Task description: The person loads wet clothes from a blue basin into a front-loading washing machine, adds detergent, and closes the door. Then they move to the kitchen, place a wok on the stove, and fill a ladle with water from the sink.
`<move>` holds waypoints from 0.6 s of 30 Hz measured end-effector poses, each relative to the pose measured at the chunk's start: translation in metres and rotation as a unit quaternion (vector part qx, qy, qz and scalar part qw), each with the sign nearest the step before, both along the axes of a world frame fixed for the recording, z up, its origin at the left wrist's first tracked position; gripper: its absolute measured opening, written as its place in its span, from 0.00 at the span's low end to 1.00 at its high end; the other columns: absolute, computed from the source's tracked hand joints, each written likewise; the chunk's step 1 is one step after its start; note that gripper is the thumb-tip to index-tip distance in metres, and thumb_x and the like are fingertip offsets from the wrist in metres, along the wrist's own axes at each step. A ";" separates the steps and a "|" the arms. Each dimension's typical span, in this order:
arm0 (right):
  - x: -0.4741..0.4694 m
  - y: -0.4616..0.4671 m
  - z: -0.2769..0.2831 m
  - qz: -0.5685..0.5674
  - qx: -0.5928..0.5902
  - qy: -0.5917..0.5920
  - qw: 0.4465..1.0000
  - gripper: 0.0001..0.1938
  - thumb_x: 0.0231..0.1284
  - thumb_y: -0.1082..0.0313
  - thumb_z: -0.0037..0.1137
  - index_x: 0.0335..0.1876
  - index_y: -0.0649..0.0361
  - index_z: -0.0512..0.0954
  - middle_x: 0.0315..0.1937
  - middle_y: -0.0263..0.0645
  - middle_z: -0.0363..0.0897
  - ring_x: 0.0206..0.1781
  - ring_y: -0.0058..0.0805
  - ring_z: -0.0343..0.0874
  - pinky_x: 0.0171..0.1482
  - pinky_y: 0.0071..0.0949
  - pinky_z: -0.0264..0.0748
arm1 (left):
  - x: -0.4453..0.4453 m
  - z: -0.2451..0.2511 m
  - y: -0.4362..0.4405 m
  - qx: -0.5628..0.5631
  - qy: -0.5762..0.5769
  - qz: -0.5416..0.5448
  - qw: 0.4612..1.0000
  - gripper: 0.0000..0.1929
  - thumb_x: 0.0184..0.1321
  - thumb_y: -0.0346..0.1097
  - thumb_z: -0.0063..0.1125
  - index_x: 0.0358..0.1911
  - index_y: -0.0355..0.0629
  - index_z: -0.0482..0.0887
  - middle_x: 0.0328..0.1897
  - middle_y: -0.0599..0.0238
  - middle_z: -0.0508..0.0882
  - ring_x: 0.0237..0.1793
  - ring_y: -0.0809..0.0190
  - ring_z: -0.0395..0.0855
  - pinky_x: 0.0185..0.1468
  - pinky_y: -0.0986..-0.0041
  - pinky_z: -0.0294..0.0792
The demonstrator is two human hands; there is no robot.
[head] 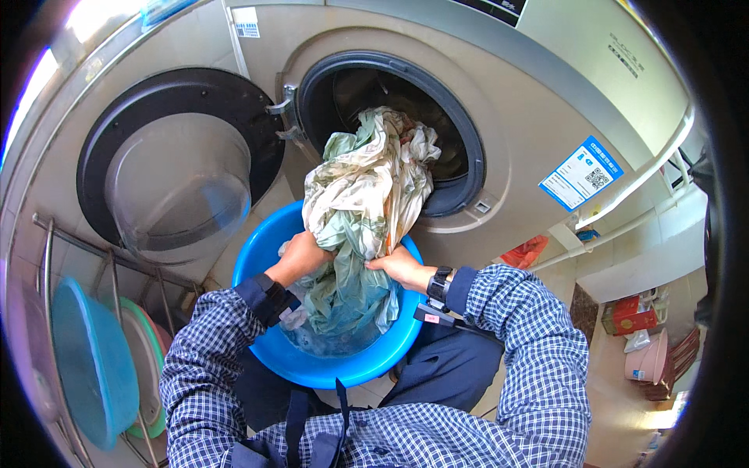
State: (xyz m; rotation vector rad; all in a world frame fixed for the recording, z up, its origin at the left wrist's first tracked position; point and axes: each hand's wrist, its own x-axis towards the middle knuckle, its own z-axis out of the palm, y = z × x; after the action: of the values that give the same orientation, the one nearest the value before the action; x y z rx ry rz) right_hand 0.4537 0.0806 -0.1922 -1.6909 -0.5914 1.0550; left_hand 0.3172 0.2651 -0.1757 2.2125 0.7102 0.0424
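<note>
A bundle of patterned white and green fabric stretches from the drum opening of a front-loading washing machine down into a blue plastic basin. My left hand grips the cloth on its left side, over the basin. On the other side my right hand has the fabric pinched between thumb and fingers. The lower, greener end of the cloth hangs into the basin, where sudsy water shows. Some paler cloth lies near the basin's left wall, partly hidden by my left wrist.
The washer's round door hangs open at the left on its hinge. Below it, a metal rack holds a light blue basin and a green-rimmed one. At the right are a white pipe, a red bag and a pink bucket.
</note>
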 end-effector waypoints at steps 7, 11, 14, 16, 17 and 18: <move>0.015 -0.008 0.050 0.110 0.014 -0.234 0.966 0.20 0.48 0.69 0.63 0.50 0.62 0.76 0.42 0.38 0.81 0.46 0.29 0.77 0.52 0.28 0.70 | 0.022 0.117 -0.001 -0.104 -0.310 -0.035 0.944 0.19 0.51 0.27 0.58 0.50 0.39 0.80 0.44 0.69 0.83 0.43 0.70 0.77 0.49 0.73 0.70; 0.012 -0.004 0.066 0.152 0.144 -0.172 0.963 0.13 0.56 0.70 0.59 0.47 0.63 0.77 0.40 0.35 0.81 0.44 0.23 0.76 0.50 0.26 0.72 | 0.061 0.167 -0.005 0.067 -0.246 -0.171 0.952 0.20 0.47 0.32 0.61 0.47 0.37 0.78 0.40 0.44 0.83 0.43 0.48 0.82 0.48 0.64 0.71; 0.015 -0.002 0.063 0.130 0.082 -0.176 0.972 0.12 0.57 0.71 0.59 0.46 0.63 0.78 0.39 0.33 0.81 0.43 0.20 0.76 0.49 0.26 0.72 | 0.092 0.164 -0.011 0.067 -0.246 -0.138 0.957 0.18 0.45 0.30 0.61 0.43 0.35 0.77 0.39 0.43 0.83 0.45 0.45 0.81 0.48 0.63 0.71; 0.021 -0.004 0.056 0.138 0.051 -0.187 0.971 0.14 0.55 0.67 0.61 0.47 0.62 0.78 0.40 0.39 0.82 0.44 0.28 0.78 0.50 0.29 0.73 | 0.120 0.164 -0.003 0.121 -0.243 -0.095 0.958 0.17 0.46 0.28 0.59 0.43 0.34 0.78 0.39 0.42 0.82 0.46 0.44 0.81 0.49 0.62 0.71; 0.024 -0.006 0.051 0.125 0.009 -0.191 0.974 0.17 0.54 0.63 0.62 0.48 0.62 0.78 0.42 0.45 0.82 0.47 0.36 0.80 0.50 0.32 0.73 | 0.135 0.165 0.001 0.144 -0.236 -0.073 0.958 0.17 0.46 0.27 0.58 0.43 0.34 0.78 0.40 0.42 0.82 0.47 0.44 0.81 0.49 0.62 0.71; 0.027 -0.009 0.047 0.133 0.014 -0.164 0.977 0.18 0.54 0.61 0.62 0.48 0.62 0.78 0.43 0.46 0.82 0.47 0.37 0.80 0.51 0.33 0.72 | 0.152 0.168 0.006 0.134 -0.273 -0.082 0.949 0.16 0.45 0.26 0.56 0.42 0.34 0.78 0.40 0.41 0.82 0.47 0.43 0.80 0.50 0.61 0.71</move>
State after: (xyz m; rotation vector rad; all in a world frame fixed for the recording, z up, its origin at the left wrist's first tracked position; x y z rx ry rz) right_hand 0.4810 0.0715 -0.1456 -1.8102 -1.0648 0.9488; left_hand 0.4689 0.2711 -0.0073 2.3463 0.2193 0.6759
